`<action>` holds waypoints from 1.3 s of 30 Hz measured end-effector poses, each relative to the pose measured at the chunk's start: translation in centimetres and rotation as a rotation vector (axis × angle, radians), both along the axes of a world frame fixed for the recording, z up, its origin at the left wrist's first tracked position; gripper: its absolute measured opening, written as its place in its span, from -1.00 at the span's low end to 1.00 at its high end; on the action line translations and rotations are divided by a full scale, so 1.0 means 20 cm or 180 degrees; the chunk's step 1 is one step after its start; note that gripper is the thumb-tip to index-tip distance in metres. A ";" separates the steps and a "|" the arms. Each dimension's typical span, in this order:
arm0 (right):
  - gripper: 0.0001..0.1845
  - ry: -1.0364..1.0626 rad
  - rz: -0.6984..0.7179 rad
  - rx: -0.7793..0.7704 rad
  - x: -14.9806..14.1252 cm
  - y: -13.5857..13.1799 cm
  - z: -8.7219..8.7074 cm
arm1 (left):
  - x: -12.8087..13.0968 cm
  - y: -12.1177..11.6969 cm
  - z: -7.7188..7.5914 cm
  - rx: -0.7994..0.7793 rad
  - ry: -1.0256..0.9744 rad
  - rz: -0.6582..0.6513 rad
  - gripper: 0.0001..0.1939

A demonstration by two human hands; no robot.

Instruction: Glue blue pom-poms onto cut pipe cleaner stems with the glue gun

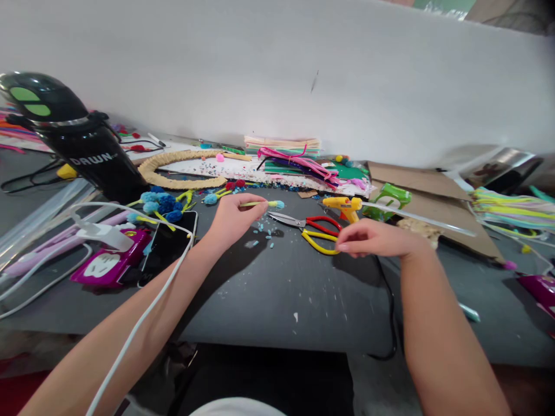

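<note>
Pale wall behind dk grey table.

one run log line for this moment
left hand: fingers hold blue-tipped green stem | right hand: at yellow handle of scissors | glue gun: lying beyond scissors

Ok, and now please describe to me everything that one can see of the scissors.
The scissors lie on the grey table, in front of the yellow glue gun. Their silver, metal-looking blades point left, towards the left hand. One handle loop is red, the other yellow and nearer the person; both look plastic-coated and stand spread apart. The right hand is at the loop ends; whether it touches them is unclear.
</note>
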State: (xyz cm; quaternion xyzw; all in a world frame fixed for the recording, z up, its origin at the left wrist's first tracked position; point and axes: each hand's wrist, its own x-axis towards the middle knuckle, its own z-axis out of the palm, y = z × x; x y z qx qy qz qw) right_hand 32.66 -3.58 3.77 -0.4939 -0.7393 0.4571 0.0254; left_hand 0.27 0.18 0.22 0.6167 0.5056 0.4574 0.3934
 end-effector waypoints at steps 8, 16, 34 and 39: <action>-0.81 0.0339 0.0428 0.2060 -0.61 0.00 -0.24 | 0.01 0.00 0.00 0.0006 -0.0076 -0.0033 -0.65; -0.88 0.0017 0.0555 0.2271 -0.62 0.00 -0.28 | 0.01 0.00 -0.02 0.0013 -0.0063 -0.0090 -0.65; -0.76 0.2249 -0.1550 0.1082 -0.65 0.01 -0.31 | 0.13 -0.04 -0.10 -0.1003 -0.1959 -0.0400 -0.62; -0.65 0.2062 -0.1733 0.1207 -0.65 0.01 -0.32 | 0.14 -0.05 -0.10 -0.0886 -0.1688 -0.0292 -0.60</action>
